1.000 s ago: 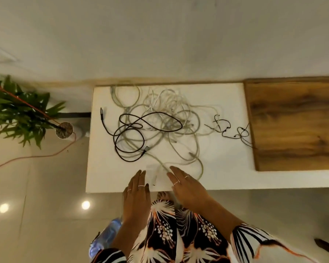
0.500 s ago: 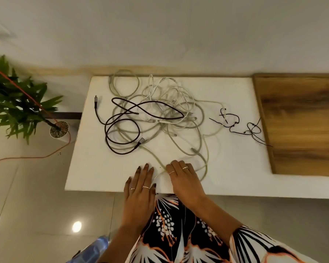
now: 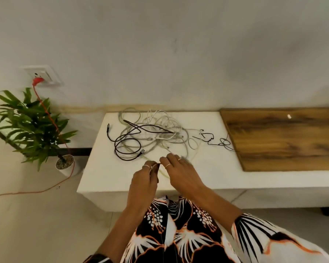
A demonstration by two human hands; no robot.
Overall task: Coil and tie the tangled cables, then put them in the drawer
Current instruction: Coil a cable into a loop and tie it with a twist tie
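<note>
White bench [image 3: 110, 179] mid-frame, cables [image 3: 156, 133] tangled on far half. Left hand [image 3: 143, 179] and right hand [image 3: 180, 171] both pinching pale cable near front edge. Wood panel [image 3: 285, 137] right, plant [image 3: 32, 126] left, plain wall behind.

- A potted plant [image 3: 29, 126] stands on the floor to the left of the white surface [image 3: 106, 175].
- An orange cord [image 3: 46, 111] runs from a red plug [image 3: 37, 80] in a wall socket [image 3: 44, 74], past the plant, and trails along the floor.
- A wooden board [image 3: 285, 139] lies on the surface's right part.
</note>
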